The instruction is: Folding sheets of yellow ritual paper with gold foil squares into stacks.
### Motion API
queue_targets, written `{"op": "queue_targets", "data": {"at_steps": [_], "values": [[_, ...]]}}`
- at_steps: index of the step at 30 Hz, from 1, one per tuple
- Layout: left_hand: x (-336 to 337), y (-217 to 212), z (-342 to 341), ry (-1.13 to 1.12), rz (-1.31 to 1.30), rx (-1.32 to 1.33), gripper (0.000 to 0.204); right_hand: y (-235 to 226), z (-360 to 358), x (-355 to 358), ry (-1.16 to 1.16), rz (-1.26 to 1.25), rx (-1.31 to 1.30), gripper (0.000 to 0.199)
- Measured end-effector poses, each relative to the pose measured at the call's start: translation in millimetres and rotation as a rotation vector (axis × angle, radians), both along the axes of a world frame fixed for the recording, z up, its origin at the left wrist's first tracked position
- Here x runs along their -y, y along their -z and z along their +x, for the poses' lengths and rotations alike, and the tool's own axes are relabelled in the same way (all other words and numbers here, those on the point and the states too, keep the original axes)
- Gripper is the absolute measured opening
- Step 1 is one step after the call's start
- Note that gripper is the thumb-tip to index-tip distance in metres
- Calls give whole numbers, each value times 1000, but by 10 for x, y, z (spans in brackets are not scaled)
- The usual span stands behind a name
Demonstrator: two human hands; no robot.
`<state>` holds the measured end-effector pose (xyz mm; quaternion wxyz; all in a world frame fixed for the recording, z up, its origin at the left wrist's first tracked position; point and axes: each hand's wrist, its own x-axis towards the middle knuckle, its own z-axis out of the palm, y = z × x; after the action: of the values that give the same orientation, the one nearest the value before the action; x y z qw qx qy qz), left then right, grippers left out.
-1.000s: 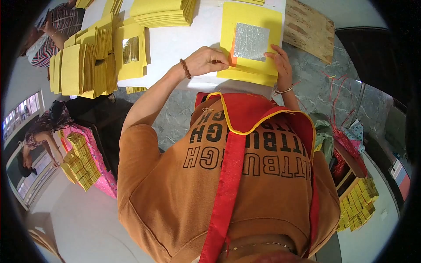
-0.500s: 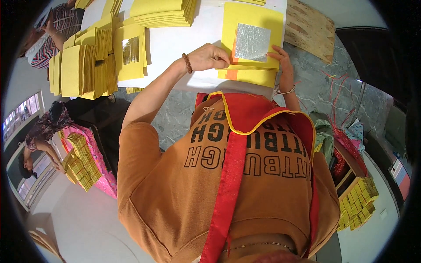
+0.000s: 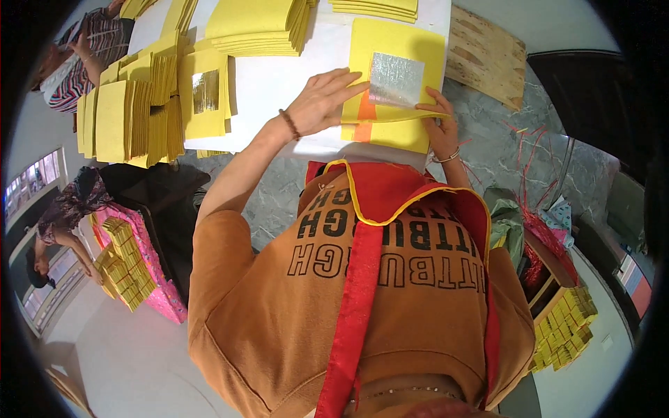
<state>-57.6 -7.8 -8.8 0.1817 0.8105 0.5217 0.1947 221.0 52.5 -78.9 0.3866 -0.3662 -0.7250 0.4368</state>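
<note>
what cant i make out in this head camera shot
All in the head view:
- left hand: palm, hidden by its own back
- yellow sheet: underside, hidden by its upper face
- yellow stack at top centre: far end, cut off by the upper edge

Off your right — wooden board (image 3: 486, 57), tangled red strings (image 3: 547, 237), grey marbled floor (image 3: 488, 132). Off your left — pink patterned cloth (image 3: 164, 279), window (image 3: 36, 175), co-worker in striped clothing (image 3: 111, 42).
</note>
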Motion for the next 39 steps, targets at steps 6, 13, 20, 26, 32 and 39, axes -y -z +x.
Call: {"op": "queue_targets", "data": {"at_steps": [6,13,20,26,32,39], "values": [[23,-109,45,28,248,-121,50,-315,114,-5,-9,261,161,25],[249,-59,173,-146,-124,244,16,-456,90,186,-103,-72,151,15],[-25,172,232,-516,-463,488,26,-370,-107,61,152,-407,175,25],[-111,325,249,-633,-501,623,27,-319,-286,-22,350,-372,32,46],[-158,116,343,-649,-362,352,29,-309,-340,-29,446,-250,121,43],[-180,149,337,-669,-339,394,27,-324,-400,-32,463,-262,61,39]]}}
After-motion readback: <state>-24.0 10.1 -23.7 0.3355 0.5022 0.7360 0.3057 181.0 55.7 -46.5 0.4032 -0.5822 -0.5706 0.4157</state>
